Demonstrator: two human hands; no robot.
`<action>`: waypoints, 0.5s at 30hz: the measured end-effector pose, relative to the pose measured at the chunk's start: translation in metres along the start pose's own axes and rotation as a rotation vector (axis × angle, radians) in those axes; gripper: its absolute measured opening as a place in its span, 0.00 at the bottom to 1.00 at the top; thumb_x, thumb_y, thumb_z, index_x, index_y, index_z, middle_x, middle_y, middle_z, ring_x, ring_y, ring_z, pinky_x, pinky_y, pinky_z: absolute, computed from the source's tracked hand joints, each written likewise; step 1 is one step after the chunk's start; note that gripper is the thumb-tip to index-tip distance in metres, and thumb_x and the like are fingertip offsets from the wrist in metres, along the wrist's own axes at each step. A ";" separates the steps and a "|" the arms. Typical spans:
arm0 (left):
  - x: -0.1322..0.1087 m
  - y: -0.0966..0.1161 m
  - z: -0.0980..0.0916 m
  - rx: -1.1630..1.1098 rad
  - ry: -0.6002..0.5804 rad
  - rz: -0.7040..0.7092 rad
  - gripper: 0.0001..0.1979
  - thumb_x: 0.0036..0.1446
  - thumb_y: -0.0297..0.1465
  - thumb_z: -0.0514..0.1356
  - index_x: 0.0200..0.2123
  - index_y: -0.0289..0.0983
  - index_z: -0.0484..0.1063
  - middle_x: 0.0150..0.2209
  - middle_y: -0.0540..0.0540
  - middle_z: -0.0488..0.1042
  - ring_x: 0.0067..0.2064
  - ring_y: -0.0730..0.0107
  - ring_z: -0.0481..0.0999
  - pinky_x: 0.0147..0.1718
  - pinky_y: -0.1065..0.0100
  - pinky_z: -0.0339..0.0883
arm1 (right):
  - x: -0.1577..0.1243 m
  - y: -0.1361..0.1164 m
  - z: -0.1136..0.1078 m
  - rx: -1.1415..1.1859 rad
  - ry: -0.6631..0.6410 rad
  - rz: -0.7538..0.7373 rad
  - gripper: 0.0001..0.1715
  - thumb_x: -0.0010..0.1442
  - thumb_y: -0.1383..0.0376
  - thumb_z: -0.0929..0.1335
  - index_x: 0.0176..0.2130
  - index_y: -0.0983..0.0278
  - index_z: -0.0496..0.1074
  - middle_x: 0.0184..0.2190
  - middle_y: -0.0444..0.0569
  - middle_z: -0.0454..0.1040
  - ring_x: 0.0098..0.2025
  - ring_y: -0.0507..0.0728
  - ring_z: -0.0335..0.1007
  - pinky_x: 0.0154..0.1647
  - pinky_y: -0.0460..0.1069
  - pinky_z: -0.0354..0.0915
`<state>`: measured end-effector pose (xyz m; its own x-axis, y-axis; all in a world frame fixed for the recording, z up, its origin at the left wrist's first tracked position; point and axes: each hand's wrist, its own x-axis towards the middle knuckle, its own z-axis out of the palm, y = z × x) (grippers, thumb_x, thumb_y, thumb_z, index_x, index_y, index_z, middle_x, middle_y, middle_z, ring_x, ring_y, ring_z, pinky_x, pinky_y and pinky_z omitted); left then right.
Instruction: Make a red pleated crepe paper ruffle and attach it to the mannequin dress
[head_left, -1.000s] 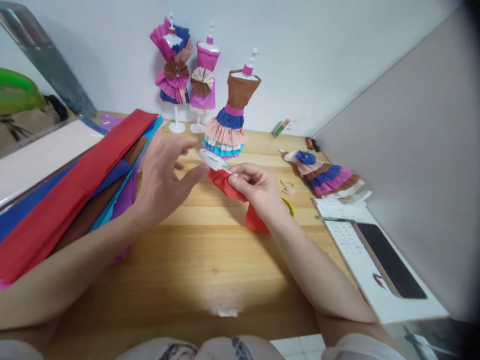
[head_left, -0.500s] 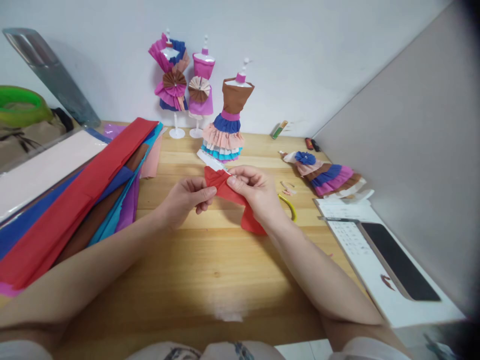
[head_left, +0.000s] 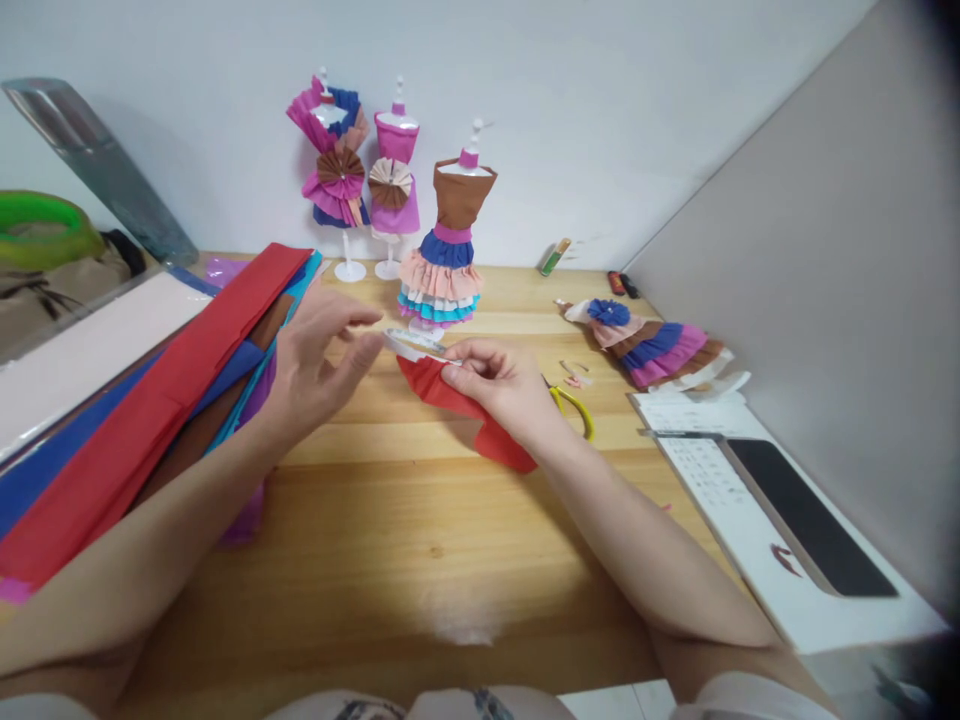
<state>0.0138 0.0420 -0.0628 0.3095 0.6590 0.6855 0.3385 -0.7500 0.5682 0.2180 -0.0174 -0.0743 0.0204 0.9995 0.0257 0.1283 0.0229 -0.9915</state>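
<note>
My right hand (head_left: 499, 385) pinches a piece of red crepe paper (head_left: 442, 390), gathered into small folds near its top edge. A white strip (head_left: 412, 347), which looks like tape, runs along that edge and sticks out to the left. Close to the strip's left end is my left hand (head_left: 319, 355), its thumb and fingers apart and nothing held between them. Just behind the strip stands a doll dress form (head_left: 450, 250) in a brown top and a ruffled skirt of several colours. Yellow-handled scissors (head_left: 574, 405) lie partly hidden behind my right hand.
Folded crepe paper sheets (head_left: 172, 400) cover the left side. Two more dressed forms (head_left: 341, 190) stand by the wall. A doll in a striped dress (head_left: 656, 345) lies at the right, near a white board (head_left: 817, 610) with a dark panel. A glue stick (head_left: 555, 257) lies at the back.
My left hand has let go of the red crepe paper and moved left and up, its fingers opening. My right hand keeps its hold; more of the white strip shows.
</note>
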 end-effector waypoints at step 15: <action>-0.009 0.014 0.012 -0.045 -0.492 -0.008 0.16 0.63 0.32 0.54 0.24 0.35 0.71 0.24 0.49 0.69 0.31 0.69 0.68 0.31 0.68 0.62 | -0.014 -0.006 0.007 -0.586 0.107 -0.298 0.16 0.57 0.63 0.69 0.45 0.63 0.77 0.23 0.43 0.74 0.23 0.52 0.64 0.29 0.48 0.60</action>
<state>0.0264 0.0262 -0.0670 0.6936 0.6050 0.3911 0.3072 -0.7395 0.5990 0.2101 -0.0315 -0.0697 -0.0054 0.9437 0.3308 0.6611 0.2515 -0.7069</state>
